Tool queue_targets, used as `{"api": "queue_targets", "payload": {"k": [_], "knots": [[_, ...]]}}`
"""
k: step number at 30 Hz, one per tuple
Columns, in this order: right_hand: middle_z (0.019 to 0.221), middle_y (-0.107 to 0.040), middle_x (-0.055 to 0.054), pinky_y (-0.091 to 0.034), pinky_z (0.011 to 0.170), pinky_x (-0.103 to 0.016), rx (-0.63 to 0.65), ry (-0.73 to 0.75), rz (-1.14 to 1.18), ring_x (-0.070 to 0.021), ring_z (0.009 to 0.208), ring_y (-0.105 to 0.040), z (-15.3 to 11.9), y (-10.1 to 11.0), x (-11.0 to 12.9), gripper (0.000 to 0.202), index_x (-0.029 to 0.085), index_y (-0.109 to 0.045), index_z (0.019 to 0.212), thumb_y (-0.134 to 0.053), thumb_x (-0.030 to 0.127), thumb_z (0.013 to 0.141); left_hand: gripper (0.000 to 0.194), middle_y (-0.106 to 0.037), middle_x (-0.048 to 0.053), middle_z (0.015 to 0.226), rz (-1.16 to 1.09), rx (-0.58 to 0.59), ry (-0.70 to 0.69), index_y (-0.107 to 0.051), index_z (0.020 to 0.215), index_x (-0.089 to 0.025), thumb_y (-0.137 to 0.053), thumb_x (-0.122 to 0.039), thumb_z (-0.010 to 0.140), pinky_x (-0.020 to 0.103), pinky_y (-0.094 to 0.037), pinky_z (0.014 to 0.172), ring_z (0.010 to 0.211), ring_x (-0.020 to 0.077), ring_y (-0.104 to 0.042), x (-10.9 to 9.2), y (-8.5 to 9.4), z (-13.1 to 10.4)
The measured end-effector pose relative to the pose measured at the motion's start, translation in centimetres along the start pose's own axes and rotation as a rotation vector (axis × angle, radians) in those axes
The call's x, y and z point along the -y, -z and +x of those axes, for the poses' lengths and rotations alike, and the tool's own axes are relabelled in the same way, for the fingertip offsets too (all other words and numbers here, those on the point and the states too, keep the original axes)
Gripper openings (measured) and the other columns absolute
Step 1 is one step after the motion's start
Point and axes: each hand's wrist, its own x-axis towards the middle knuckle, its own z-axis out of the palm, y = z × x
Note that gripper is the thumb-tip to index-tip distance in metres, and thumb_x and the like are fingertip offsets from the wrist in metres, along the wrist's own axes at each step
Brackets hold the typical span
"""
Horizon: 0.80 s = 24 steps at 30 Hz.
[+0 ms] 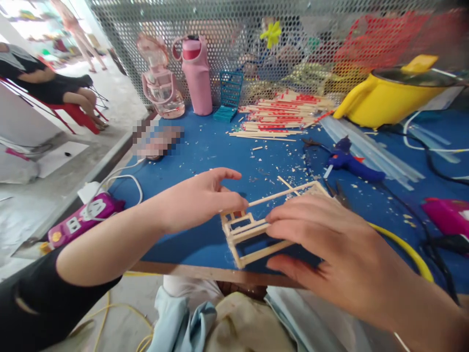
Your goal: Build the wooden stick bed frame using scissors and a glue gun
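A small frame of thin wooden sticks point(252, 230) lies tilted near the table's front edge, with crossbars at its left end. My right hand point(326, 239) curves over its right half, fingers on the sticks and thumb in front at the lower side, gripping it. At the frame's upper left corner is my left hand point(205, 198). Its index finger stretches out, apart from the thumb, whose tip reaches the corner; its other fingers are mostly hidden. A loose stick point(287, 185) slants behind the frame.
Behind lie a pile of red-marked sticks point(286, 115), a blue glue gun point(353, 164), clear glue sticks point(370, 146) and a yellow pot point(395, 100). A pink bottle point(198, 78), teal stand point(227, 98) and perforated metal screen point(227, 29) stand at the back. A purple power strip point(86, 217) sits left.
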Motion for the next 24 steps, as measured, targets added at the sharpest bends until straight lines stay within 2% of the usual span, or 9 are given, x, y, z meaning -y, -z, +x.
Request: {"api": "queue_targets", "payload": {"k": [2, 6, 12, 16, 21, 24], "knots": [[0.100, -0.066, -0.001, -0.043, 0.088, -0.033, -0.045, -0.014, -0.002, -0.0164, 0.097, -0.058, -0.35, -0.72, 0.02, 0.017, 0.021, -0.059, 0.096, -0.066, 0.019, 0.080, 0.070, -0.070, 0.001, 0.076, 0.065, 0.023, 0.014, -0.042, 0.132, -0.019, -0.065, -0.027, 0.067, 0.030, -0.044, 0.070, 0.075, 0.0203, -0.062, -0.39, 0.14, 0.25], [0.100, -0.066, -0.002, -0.043, 0.087, -0.033, -0.080, -0.020, 0.019, -0.0158, 0.096, -0.058, -0.28, -1.11, -0.12, 0.013, 0.020, -0.062, 0.094, -0.066, 0.018, 0.081, 0.072, -0.067, -0.002, 0.073, 0.113, 0.047, 0.034, -0.042, 0.132, -0.020, -0.066, -0.025, 0.064, 0.027, -0.041, 0.064, 0.070, 0.0174, -0.059, -0.43, 0.25, 0.43], [0.098, -0.066, -0.003, -0.043, 0.086, -0.034, -0.070, -0.031, 0.021, -0.0169, 0.095, -0.058, -0.29, -0.88, 0.01, 0.009, 0.021, -0.064, 0.089, -0.066, 0.020, 0.080, 0.068, -0.066, -0.001, 0.071, -0.012, 0.066, 0.053, -0.046, 0.129, -0.016, -0.067, -0.023, 0.064, 0.024, -0.038, 0.059, 0.062, 0.0132, -0.056, -0.23, 0.13, 0.23], [0.099, -0.066, -0.003, -0.044, 0.086, -0.035, -0.066, -0.035, 0.016, -0.0174, 0.095, -0.058, -0.40, -1.00, -0.01, 0.007, 0.021, -0.064, 0.087, -0.066, 0.020, 0.081, 0.068, -0.068, 0.000, 0.075, -0.104, 0.080, 0.074, -0.045, 0.129, -0.017, -0.068, -0.021, 0.066, 0.025, -0.037, 0.062, 0.064, 0.0136, -0.057, -0.20, 0.08, 0.01], [0.100, -0.066, -0.004, -0.043, 0.087, -0.035, -0.069, -0.038, 0.019, -0.0172, 0.095, -0.058, -0.20, -1.26, -0.15, 0.005, 0.020, -0.065, 0.085, -0.067, 0.019, 0.080, 0.061, -0.066, -0.001, 0.071, -0.200, 0.045, 0.139, -0.048, 0.124, -0.015, -0.066, -0.015, 0.066, 0.027, -0.038, 0.064, 0.062, 0.0114, -0.055, -0.27, -0.18, -0.19], [0.100, -0.066, -0.003, -0.043, 0.086, -0.035, -0.059, -0.038, 0.026, -0.0171, 0.095, -0.058, -0.27, -1.16, -0.16, 0.005, 0.020, -0.065, 0.084, -0.067, 0.020, 0.080, 0.058, -0.064, -0.002, 0.069, -0.198, 0.029, 0.114, -0.048, 0.122, -0.014, -0.067, -0.015, 0.068, 0.025, -0.037, 0.062, 0.060, 0.0099, -0.053, -0.17, -0.29, -0.21]]}}
